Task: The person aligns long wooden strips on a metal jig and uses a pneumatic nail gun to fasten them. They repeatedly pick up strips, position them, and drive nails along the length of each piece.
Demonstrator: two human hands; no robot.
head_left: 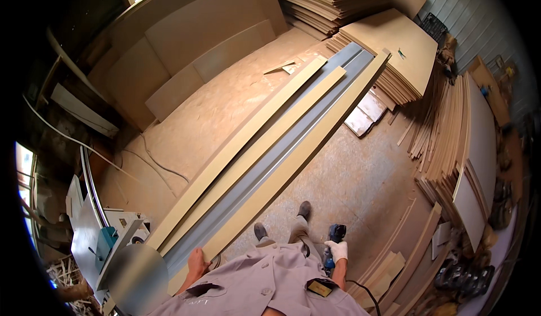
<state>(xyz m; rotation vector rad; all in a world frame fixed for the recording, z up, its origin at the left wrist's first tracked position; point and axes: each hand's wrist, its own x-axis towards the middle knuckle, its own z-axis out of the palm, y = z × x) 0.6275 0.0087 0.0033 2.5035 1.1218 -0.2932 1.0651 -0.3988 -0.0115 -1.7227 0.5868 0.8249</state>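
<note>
My right hand (338, 251), in a white glove, grips a blue and black power tool (337, 233) at my right side, its dark head pointing away from me. My bare left hand (196, 263) is at the near end of the long pale wooden strip (293, 172) closest to me. Its fingers look curled; what they hold, if anything, is hidden. Two more wooden strips, a middle one (270, 147) and a far one (236, 155), lie roughly alongside on a long grey metal bed (345, 88) that runs away to the upper right.
At the left stands a saw machine with a metal table (84, 231). Stacked panels (394, 45) are at the far right, and more lean on the back wall (186, 29). Offcuts (394, 271) and upright boards (451, 130) crowd the right. A black cord (366, 290) runs beside me.
</note>
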